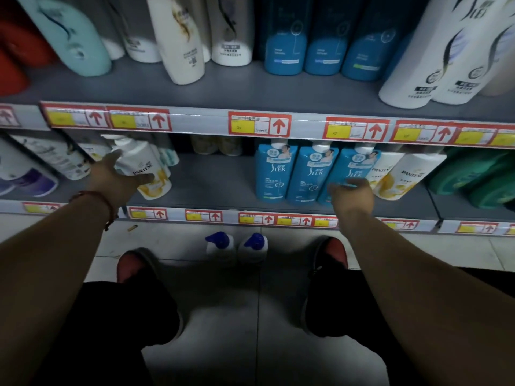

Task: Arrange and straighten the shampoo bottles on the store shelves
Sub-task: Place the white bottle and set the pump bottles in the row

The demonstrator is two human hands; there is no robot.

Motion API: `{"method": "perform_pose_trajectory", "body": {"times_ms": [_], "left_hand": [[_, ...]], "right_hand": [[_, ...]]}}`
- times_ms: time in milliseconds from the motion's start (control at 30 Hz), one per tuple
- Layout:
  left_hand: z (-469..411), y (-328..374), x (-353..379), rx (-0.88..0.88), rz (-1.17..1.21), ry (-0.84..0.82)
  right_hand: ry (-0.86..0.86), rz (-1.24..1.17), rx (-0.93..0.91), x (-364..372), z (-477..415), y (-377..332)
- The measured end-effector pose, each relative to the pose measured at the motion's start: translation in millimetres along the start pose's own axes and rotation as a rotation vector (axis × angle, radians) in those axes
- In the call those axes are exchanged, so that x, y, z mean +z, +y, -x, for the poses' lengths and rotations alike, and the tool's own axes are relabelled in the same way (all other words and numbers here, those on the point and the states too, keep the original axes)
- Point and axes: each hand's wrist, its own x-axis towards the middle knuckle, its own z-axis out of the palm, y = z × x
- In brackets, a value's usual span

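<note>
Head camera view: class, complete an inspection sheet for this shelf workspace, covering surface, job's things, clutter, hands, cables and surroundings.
Surface: grey lower shelf, with bottles standing at its left and right.
Job's things: white Pantene pump bottle at left; three blue bottles side by side at right.
Clutter: two blue-capped white bottles standing on the floor; a small yellowish item, too small to identify.
Hands: left hand with fingers spread against the white Pantene pump bottle; right hand at the lower front of the rightmost blue bottle, grip unclear.
Cables: nothing seen.
Surroundings: upper shelf with more bottles; red-arrow price labels; tiled floor.
</note>
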Motion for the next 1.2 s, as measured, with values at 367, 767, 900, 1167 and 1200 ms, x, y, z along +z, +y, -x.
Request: {"method": "perform_pose_trajectory", "body": {"times_ms": [367,767,900,1167,1200], "left_hand": [[-26,-6,2,0.036,0.171,0.081],[2,24,30,0.243,-0.059,-0.076],[50,65,54,0.334,-0.080,-0.219],[144,139,112,0.534,-0.250,-0.480],[151,144,121,0.552,-0.281,-0.491]], "right_hand": [[-0.261,0.171,-0.147,101,41,-2],[-0.352,0.264,-0.206,110,37,-3],[-0.368,0.252,-0.202,78,24,-4],[-0.153,0.059,-0.161,-41,-24,-1],[-0.119,0.049,-0.161,-55,-30,-2]]}}
